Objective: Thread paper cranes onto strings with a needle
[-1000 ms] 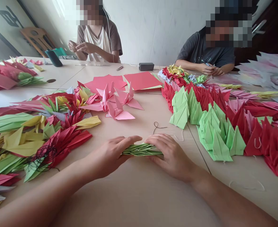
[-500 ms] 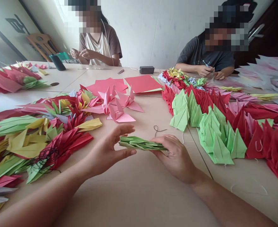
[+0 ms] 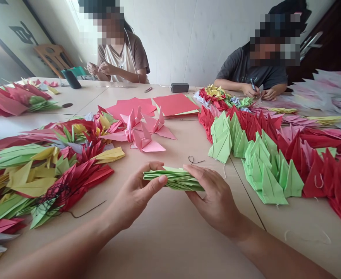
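A stack of folded green paper pieces (image 3: 174, 180) is held between my two hands, just above the table. My left hand (image 3: 141, 188) grips its left end, thumb on the near side and fingers behind. Around the right end, my right hand (image 3: 212, 193) has its fingers over the top and its thumb below. A dark thread (image 3: 196, 159) lies on the table behind the stack. Beyond it stand several pink paper cranes (image 3: 144, 135). Upright green folded papers (image 3: 267, 166) are nearest to my right hand on the right.
Heaps of coloured folded paper (image 3: 42, 166) cover the left, with a tangle of black thread (image 3: 54, 193). Red paper sheets (image 3: 174, 104), a black box (image 3: 179, 87) and a dark bottle (image 3: 71, 79) lie farther back. Two people sit across the table (image 3: 158, 240), their hands busy.
My left hand has closed on the left end of the green stack, where it was spread around it before. The stack has tilted, showing more of its layered edges.
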`<move>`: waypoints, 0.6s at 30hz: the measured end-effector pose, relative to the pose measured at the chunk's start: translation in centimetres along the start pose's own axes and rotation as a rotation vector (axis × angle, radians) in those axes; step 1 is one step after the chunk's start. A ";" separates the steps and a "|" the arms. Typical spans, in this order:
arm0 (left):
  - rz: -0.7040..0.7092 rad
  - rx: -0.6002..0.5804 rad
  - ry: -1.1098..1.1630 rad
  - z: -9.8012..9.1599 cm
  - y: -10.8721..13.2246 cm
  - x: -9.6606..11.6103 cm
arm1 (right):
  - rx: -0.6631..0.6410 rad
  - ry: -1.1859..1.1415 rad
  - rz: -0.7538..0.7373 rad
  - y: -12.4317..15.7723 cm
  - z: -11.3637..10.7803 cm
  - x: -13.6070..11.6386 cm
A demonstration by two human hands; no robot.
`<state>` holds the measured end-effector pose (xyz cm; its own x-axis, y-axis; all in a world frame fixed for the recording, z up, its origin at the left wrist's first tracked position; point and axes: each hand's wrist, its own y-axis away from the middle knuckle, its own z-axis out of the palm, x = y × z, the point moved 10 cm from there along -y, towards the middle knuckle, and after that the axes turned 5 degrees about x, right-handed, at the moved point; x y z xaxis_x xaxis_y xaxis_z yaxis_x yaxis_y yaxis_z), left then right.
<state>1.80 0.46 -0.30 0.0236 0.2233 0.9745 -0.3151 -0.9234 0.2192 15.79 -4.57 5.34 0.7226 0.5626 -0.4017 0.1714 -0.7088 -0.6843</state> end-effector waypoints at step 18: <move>-0.025 -0.288 0.424 4.5 0.8 -1.2 | -0.073 -0.541 0.433 1.1 2.3 0.5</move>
<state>5.75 -1.95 -1.05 -0.3341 0.4060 0.8506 -0.5691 -0.8063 0.1613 14.76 -4.05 2.99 0.3045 0.3425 -0.8888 0.0015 -0.9333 -0.3592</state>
